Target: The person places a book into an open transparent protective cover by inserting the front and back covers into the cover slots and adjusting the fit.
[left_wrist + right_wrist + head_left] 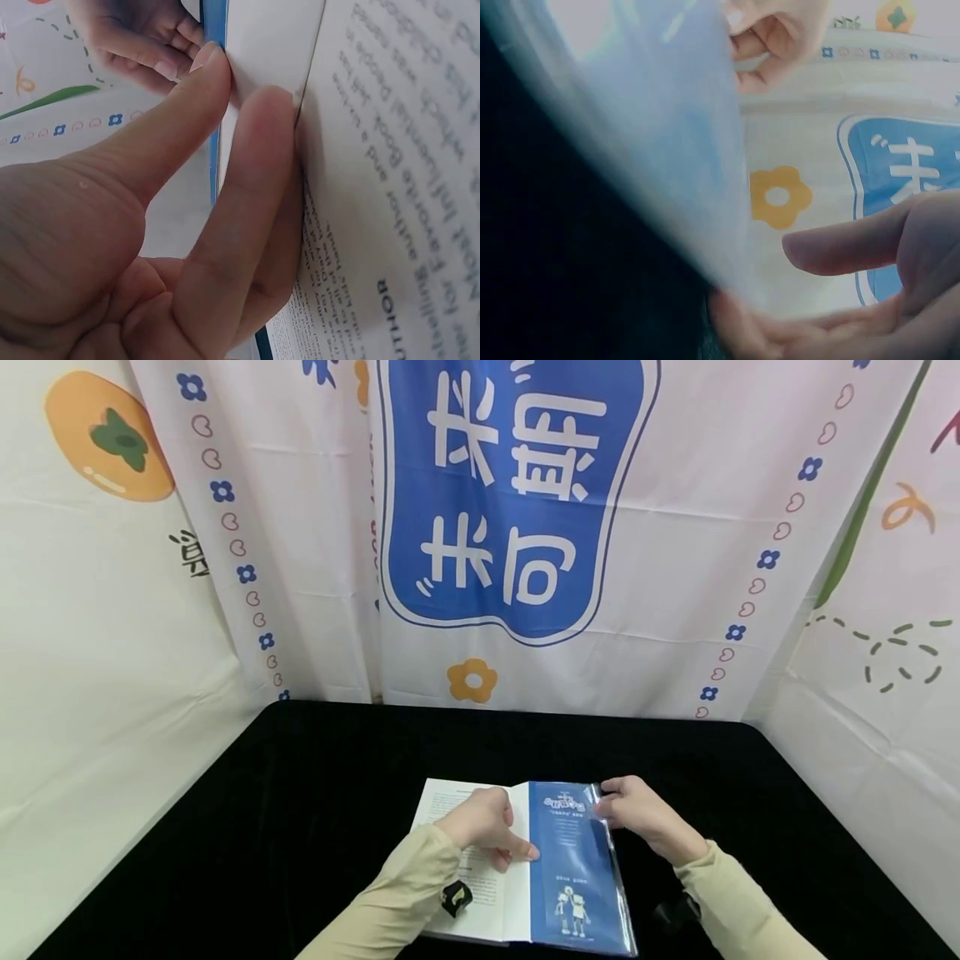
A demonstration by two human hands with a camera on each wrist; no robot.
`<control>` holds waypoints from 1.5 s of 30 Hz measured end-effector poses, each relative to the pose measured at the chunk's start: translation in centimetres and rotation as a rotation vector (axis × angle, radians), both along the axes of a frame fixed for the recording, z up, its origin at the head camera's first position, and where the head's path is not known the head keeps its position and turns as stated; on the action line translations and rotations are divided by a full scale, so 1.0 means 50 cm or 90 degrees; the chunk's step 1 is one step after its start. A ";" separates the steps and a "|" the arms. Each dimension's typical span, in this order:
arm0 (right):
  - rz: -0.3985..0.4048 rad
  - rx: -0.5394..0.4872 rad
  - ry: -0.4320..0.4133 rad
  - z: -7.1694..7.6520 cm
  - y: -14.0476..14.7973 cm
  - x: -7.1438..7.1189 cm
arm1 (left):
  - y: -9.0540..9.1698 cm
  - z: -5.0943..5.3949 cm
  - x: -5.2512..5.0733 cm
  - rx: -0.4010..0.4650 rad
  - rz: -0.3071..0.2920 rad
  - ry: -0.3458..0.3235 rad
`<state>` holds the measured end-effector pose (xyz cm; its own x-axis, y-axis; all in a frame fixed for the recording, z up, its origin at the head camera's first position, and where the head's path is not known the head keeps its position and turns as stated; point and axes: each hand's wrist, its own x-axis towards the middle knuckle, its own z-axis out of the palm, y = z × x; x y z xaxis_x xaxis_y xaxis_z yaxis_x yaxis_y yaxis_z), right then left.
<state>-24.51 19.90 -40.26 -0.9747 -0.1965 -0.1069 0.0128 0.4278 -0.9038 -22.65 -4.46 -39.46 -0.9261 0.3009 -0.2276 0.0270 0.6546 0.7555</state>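
Observation:
An open book [474, 881] lies on the black table, its printed page at left and a blue cover flap [551, 868] at right. Clear plastic film [667, 135] covers the blue part and stands out past its right edge. My left hand [489, 828] is over the book. Its thumb touches the flap's inner edge, while the fingertips press on the white paper [270, 45] beside it. At the far right corner is my right hand [641, 810]; its fingertips touch the film's edge, and its thumb stands apart from the film in the right wrist view.
The black tabletop [300, 827] spreads around the book. Behind it hangs a white printed cloth [675, 568] with a blue sign, and pale cloth walls [112, 652] rise at the sides. A small black device [456, 897] sits at the left wrist.

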 end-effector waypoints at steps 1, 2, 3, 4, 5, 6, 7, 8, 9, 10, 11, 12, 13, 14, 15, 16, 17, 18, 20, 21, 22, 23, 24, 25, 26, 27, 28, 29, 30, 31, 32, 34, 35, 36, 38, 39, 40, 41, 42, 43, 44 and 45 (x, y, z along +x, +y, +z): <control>0.013 -0.021 -0.003 0.001 0.002 -0.001 | -0.001 0.001 -0.001 0.007 -0.001 -0.003; 0.026 -0.042 -0.008 0.002 0.004 -0.002 | -0.002 0.001 -0.001 0.008 -0.003 -0.003; 0.040 -0.056 -0.013 0.004 0.005 -0.002 | -0.002 0.001 -0.001 0.009 -0.004 -0.002; 0.053 -0.068 -0.019 0.004 0.007 -0.002 | -0.003 0.002 -0.002 0.011 -0.006 -0.002; 0.064 -0.078 -0.023 0.005 0.007 -0.002 | -0.003 0.002 -0.002 0.012 -0.007 -0.002; 0.071 -0.088 -0.029 0.005 0.008 -0.002 | -0.003 0.002 -0.002 0.014 -0.007 -0.004; 0.078 -0.097 -0.034 0.005 0.009 -0.002 | -0.004 0.002 -0.002 0.016 -0.007 -0.005; 0.080 -0.104 -0.040 0.005 0.009 -0.002 | -0.004 0.002 -0.002 0.016 -0.007 -0.006; 0.081 -0.113 -0.048 0.006 0.010 -0.002 | -0.004 0.001 -0.002 0.021 -0.005 -0.010; 0.079 -0.123 -0.057 0.005 0.010 -0.002 | -0.004 0.002 -0.002 0.024 -0.003 -0.013; 0.077 -0.134 -0.068 0.005 0.011 -0.003 | -0.004 0.002 -0.002 0.025 -0.002 -0.014; 0.074 -0.147 -0.080 0.005 0.012 -0.003 | -0.004 0.002 -0.001 0.026 -0.002 -0.015; 0.072 -0.161 -0.092 0.005 0.013 -0.004 | -0.004 0.002 -0.001 0.024 -0.002 -0.016; 0.071 -0.175 -0.102 0.004 0.013 -0.005 | -0.004 0.002 -0.001 0.024 -0.003 -0.016; 0.070 -0.192 -0.118 0.004 0.014 -0.005 | -0.004 0.002 -0.001 0.024 -0.004 -0.017; 0.072 -0.205 -0.128 0.004 0.014 -0.005 | -0.005 0.002 -0.001 0.023 -0.004 -0.017; 0.077 -0.217 -0.137 0.003 0.014 -0.006 | -0.006 0.002 -0.001 0.020 -0.004 -0.016; 0.081 -0.226 -0.144 0.002 0.014 -0.006 | -0.006 0.002 -0.001 0.016 -0.005 -0.016; 0.090 -0.237 -0.152 0.002 0.013 -0.006 | -0.007 0.001 -0.002 0.012 -0.006 -0.018; 0.093 -0.241 -0.153 0.001 0.012 -0.005 | -0.008 0.001 -0.003 0.010 -0.007 -0.018; 0.094 -0.242 -0.148 0.001 0.011 -0.005 | -0.008 0.001 -0.004 0.008 -0.009 -0.016; 0.092 -0.244 -0.147 0.001 0.011 -0.005 | -0.009 0.000 -0.004 0.004 -0.010 -0.015; 0.089 -0.245 -0.146 0.002 0.010 -0.005 | -0.009 0.000 -0.005 0.003 -0.013 -0.014; 0.084 -0.246 -0.144 0.002 0.009 -0.005 | -0.009 0.000 -0.006 0.003 -0.015 -0.014; 0.079 -0.246 -0.141 0.002 0.009 -0.004 | -0.008 0.000 -0.007 0.005 -0.016 -0.014; 0.073 -0.245 -0.138 0.003 0.008 -0.004 | -0.008 0.000 -0.007 0.006 -0.017 -0.013; 0.068 -0.242 -0.136 0.003 0.007 -0.003 | -0.008 0.000 -0.008 0.007 -0.018 -0.016; 0.063 -0.237 -0.134 0.004 0.007 -0.003 | -0.008 0.001 -0.008 0.008 -0.019 -0.020; 0.059 -0.231 -0.132 0.004 0.007 -0.001 | -0.009 0.002 -0.008 0.010 -0.022 -0.024; 0.056 -0.223 -0.132 0.004 0.006 0.000 | -0.009 0.002 -0.008 0.011 -0.025 -0.030; 0.052 -0.214 -0.132 0.005 0.006 0.002 | -0.010 0.004 -0.008 0.011 -0.029 -0.034; 0.049 -0.194 -0.132 0.007 0.005 0.003 | -0.011 0.006 -0.009 0.005 -0.038 -0.037; 0.046 -0.183 -0.132 0.008 0.005 0.003 | -0.012 0.008 -0.010 0.001 -0.043 -0.037; 0.043 -0.171 -0.130 0.010 0.004 0.002 | -0.013 0.010 -0.010 -0.001 -0.047 -0.037; 0.034 -0.147 -0.126 0.012 0.003 0.000 | -0.014 0.015 -0.011 -0.003 -0.050 -0.036; 0.031 -0.138 -0.125 0.012 0.003 -0.001 | -0.015 0.016 -0.012 -0.003 -0.051 -0.035; 0.027 -0.127 -0.123 0.013 0.002 -0.002 | -0.015 0.017 -0.012 0.001 -0.050 -0.039; 0.023 -0.117 -0.121 0.013 0.002 -0.002 | -0.015 0.018 -0.011 0.005 -0.048 -0.044; 0.020 -0.108 -0.119 0.013 0.002 -0.002 | -0.014 0.019 -0.010 0.009 -0.047 -0.047; 0.019 -0.102 -0.118 0.013 0.002 -0.001 | -0.014 0.019 -0.009 0.010 -0.045 -0.048; 0.018 -0.096 -0.116 0.013 0.002 -0.001 | -0.014 0.019 -0.008 0.009 -0.045 -0.048; 0.014 -0.087 -0.112 0.013 0.001 0.000 | -0.014 0.019 -0.007 0.012 -0.044 -0.048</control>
